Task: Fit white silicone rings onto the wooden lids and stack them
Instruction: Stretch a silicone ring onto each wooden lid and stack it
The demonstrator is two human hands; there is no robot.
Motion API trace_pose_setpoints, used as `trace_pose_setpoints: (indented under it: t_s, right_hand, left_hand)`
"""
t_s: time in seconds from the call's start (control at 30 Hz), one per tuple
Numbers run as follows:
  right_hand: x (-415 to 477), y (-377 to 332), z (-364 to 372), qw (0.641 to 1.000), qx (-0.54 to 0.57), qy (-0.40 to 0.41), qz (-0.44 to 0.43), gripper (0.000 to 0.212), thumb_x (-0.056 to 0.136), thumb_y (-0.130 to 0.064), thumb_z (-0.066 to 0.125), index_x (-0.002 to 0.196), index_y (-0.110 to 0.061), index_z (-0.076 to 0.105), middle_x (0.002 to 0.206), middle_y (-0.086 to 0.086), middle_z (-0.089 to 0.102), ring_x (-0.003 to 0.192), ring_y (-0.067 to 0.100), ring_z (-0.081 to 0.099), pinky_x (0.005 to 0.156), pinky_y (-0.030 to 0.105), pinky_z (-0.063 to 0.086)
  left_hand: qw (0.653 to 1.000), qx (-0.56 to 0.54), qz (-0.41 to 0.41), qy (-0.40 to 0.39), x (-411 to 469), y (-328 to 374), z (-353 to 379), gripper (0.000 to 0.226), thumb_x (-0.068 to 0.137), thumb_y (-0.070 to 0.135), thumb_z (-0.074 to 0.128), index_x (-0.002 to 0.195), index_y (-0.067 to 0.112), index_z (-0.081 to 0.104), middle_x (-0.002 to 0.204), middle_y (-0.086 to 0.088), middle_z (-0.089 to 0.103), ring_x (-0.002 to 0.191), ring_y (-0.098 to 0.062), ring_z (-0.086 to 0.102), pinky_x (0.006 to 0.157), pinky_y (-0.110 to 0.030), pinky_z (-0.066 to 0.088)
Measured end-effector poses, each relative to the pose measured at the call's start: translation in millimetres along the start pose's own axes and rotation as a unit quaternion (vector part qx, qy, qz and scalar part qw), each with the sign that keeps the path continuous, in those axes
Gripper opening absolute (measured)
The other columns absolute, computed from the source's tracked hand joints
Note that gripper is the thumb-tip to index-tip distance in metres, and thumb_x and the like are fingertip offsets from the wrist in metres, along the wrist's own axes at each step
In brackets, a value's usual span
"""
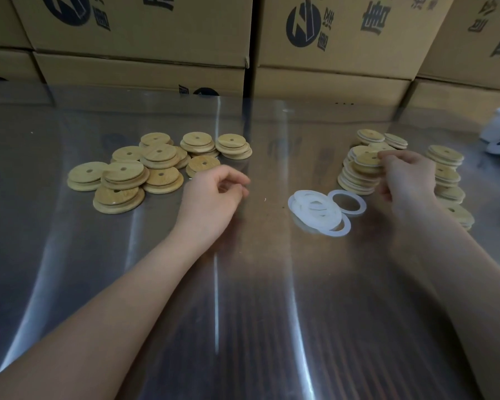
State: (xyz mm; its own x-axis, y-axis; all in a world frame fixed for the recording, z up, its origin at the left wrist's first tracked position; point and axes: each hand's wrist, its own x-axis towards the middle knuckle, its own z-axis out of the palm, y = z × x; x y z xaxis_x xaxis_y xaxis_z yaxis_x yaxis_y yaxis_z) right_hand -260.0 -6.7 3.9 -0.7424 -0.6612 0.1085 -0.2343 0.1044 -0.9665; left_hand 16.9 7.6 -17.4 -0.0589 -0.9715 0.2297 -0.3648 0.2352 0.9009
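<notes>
Several closed boxes [338,33] behind; right hand [407,177] pinches lid [365,157].

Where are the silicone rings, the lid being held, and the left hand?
silicone rings [326,217], head view, top ring's flat band.
held lid [364,157], head view, its wooden top face.
left hand [211,194], head view, back of the hand.

Single head view, wide-angle: faces forward-down over table [243,313], near; cardboard boxes [156,39] behind.
</notes>
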Motion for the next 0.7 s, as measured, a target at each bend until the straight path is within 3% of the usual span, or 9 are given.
trace_pose_setpoints:
  t_s: [0.07,0.17,0.27,0.37,0.5,0.6,0.7]
  right_hand:
    - [1.1,1.2,-1.4,1.0,-0.021,0.0,-0.002,0.016,0.088,-0.024,0.052,0.091,-0.026,0.068,0.063,0.002,0.054,0.04,0.017,0.042,0.042,0.023,0.034]
    - [3.2,3.8,-2.4,0.996,-0.083,-0.011,-0.037,0.019,0.087,-0.028,0.049,0.093,-0.029,0.067,0.063,-0.001,0.056,0.048,0.019,0.049,0.052,0.028,0.042]
    - [2.2,6.2,0.7,0.986,-0.144,-0.041,-0.067,0.026,0.087,-0.029,0.046,0.104,-0.029,0.065,0.088,0.003,0.064,0.075,0.027,0.059,0.073,0.039,0.05]
    - [-0.1,7.3,3.0,0.975,-0.197,-0.055,-0.085,0.032,0.09,-0.028,0.045,0.117,-0.027,0.062,0.116,0.007,0.063,0.1,0.032,0.06,0.087,0.042,0.049]
    - [-0.6,6.7,2.3,0.974,-0.205,-0.053,-0.083,0.034,0.091,-0.027,0.044,0.121,-0.025,0.061,0.121,0.009,0.062,0.094,0.029,0.058,0.082,0.038,0.047]
    - [0.0,7.1,1.9,0.974,-0.205,-0.034,-0.091,0.037,0.093,-0.026,0.044,0.126,-0.019,0.058,0.121,0.01,0.061,0.092,0.025,0.052,0.077,0.032,0.037]
    - [-3.0,4.0,1.8,0.974,-0.198,-0.013,-0.113,0.038,0.093,-0.024,0.043,0.128,-0.015,0.053,0.109,0.01,0.061,0.099,0.033,0.057,0.078,0.037,0.042]
  left_hand:
    - [0.996,0.076,0.019,0.047,1.4,-2.8,-4.4,0.025,0.091,0.007,0.057,0.09,0.029,0.069,0.092,0.01,0.07,0.088,-0.008,0.063,0.074,-0.018,0.048]
    - [0.976,0.181,0.026,0.117,5.5,-6.5,-12.5,0.024,0.089,0.008,0.056,0.101,0.023,0.07,0.106,0.005,0.066,0.098,-0.018,0.06,0.081,-0.029,0.045]
    - [0.944,0.302,-0.021,0.132,9.9,-9.6,-18.5,0.03,0.087,0.017,0.057,0.116,0.021,0.064,0.12,-0.01,0.056,0.116,-0.035,0.047,0.095,-0.042,0.038]
    - [0.919,0.37,-0.091,0.098,8.5,-8.8,-20.2,0.044,0.087,0.028,0.059,0.13,0.019,0.052,0.133,-0.015,0.043,0.127,-0.039,0.035,0.102,-0.049,0.031]
    - [0.898,0.421,-0.117,0.059,7.0,-9.6,-18.0,0.053,0.087,0.037,0.059,0.134,0.016,0.045,0.138,-0.017,0.037,0.131,-0.041,0.032,0.104,-0.051,0.028]
    - [0.889,0.441,-0.114,0.044,7.3,-8.5,-17.6,0.053,0.088,0.041,0.057,0.133,0.015,0.046,0.138,-0.016,0.037,0.131,-0.039,0.032,0.103,-0.05,0.03]
    - [0.884,0.455,-0.103,0.031,7.1,-6.9,-16.7,0.051,0.089,0.042,0.055,0.13,0.014,0.047,0.137,-0.016,0.039,0.13,-0.038,0.032,0.101,-0.049,0.032]
